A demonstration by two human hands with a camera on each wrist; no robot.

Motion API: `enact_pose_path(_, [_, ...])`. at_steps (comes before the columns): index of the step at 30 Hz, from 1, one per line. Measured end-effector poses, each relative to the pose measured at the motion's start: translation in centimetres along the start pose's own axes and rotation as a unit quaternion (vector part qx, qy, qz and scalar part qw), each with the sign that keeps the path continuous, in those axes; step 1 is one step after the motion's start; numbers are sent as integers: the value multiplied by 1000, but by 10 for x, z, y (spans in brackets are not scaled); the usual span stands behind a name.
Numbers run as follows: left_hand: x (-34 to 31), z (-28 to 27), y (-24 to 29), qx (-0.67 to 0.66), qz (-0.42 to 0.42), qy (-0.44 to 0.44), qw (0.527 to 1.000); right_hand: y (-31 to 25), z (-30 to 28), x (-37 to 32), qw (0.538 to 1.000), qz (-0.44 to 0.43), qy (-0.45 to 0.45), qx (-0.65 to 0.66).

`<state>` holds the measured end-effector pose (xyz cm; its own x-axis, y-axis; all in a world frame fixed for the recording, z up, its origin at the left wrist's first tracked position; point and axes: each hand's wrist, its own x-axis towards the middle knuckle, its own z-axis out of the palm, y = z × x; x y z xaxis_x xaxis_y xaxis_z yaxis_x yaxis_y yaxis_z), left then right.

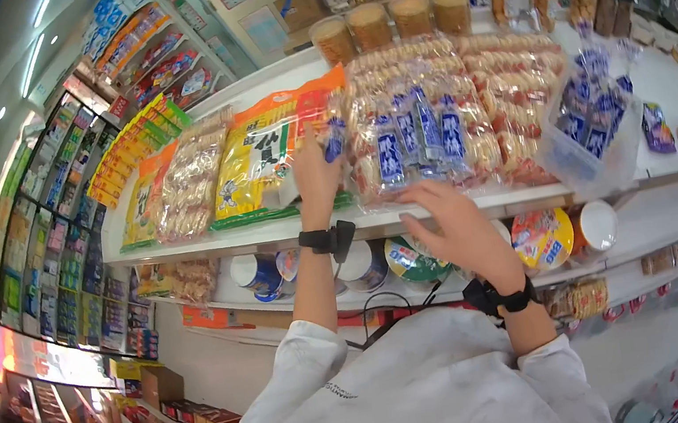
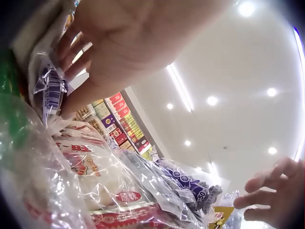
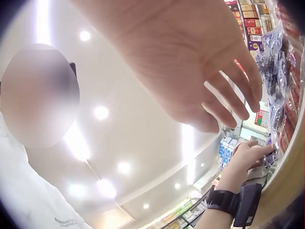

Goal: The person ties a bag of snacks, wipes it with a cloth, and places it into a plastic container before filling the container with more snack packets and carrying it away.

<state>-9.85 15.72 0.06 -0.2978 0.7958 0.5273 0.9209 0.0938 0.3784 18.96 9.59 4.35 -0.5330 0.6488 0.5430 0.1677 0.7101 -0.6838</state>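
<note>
My left hand [image 1: 318, 177] pinches a small blue-and-white wrapped packet [image 1: 334, 140] between thumb and fingers. A barcode shows on that packet [image 2: 53, 93] in the left wrist view. Beneath the hand lies a big yellow, orange and green snack bag [image 1: 247, 169]. Several similar blue-and-white packets [image 1: 388, 152] lie side by side on clear bags of round biscuits [image 1: 475, 112]. Close to their near ends hovers my right hand [image 1: 455, 223], its fingers spread and nothing in it. In the right wrist view, this hand [image 3: 190, 62] appears palm-on, with the packets beyond its fingertips.
A translucent tub [image 1: 583, 139] of more blue-and-white packets stands on the right of the white shelf [image 1: 359, 224]. Several jars [image 1: 370, 27] line the back. Noodle tubs [image 1: 541, 239] fill the lower shelf. Yellow snack packs [image 1: 136, 151] lie at the left end.
</note>
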Motion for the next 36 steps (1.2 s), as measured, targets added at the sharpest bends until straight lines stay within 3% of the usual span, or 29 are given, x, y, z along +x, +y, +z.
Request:
enact_pose_path(2, [2, 9, -6, -81, 14, 35, 996, 5, -6, -6, 1000, 11, 15, -19])
enact_pose_path(4, [3, 7, -6, -28, 107, 102, 989, 6, -9, -12, 998, 27, 23, -43])
enact_pose_path(7, [0, -21, 24, -139, 3, 49, 989, 2, -12, -21, 997, 41, 55, -28])
enact_pose_path(8, [-1, -33, 41, -170, 8, 65, 983, 2, -15, -21, 997, 32, 71, -25])
enact_pose_path(12, [-28, -86, 92, -297, 13, 67, 952, -2, -20, -19, 975, 148, 82, 145])
enact_pose_path(15, [-42, -108, 113, -387, 45, 36, 920, -4, -20, -11, 925, 179, 103, 320])
enact_pose_path(22, [-67, -107, 143, -461, 66, -45, 884, -12, -20, 11, 884, 129, 144, 425])
enact_pose_path(23, [-65, -103, 144, -409, 108, -44, 905, -15, -20, 13, 871, 120, 175, 444])
enact_pose_path(26, [-59, -85, 148, -253, 240, 16, 937, -3, -18, 14, 898, 122, 259, 334])
enact_pose_path(27, [-61, -86, 156, -270, 231, -4, 935, 4, -15, 11, 908, 106, 293, 279])
enact_pose_path(30, [-65, -80, 175, -474, 111, -98, 868, -7, -28, 4, 967, -4, 252, 24])
enact_pose_path(31, [-63, -73, 173, -444, 142, -77, 881, -17, -33, 0, 971, -14, 235, -51])
enact_pose_path(34, [-58, -63, 179, -524, 73, -97, 843, -19, -44, -19, 988, 13, 151, 19])
enact_pose_path(35, [-56, -58, 175, -518, 84, -104, 845, -20, -49, -19, 985, -2, 171, 29])
enact_pose_path(36, [-56, -60, 181, -572, 65, -122, 808, -23, -53, -18, 980, 9, 201, 13])
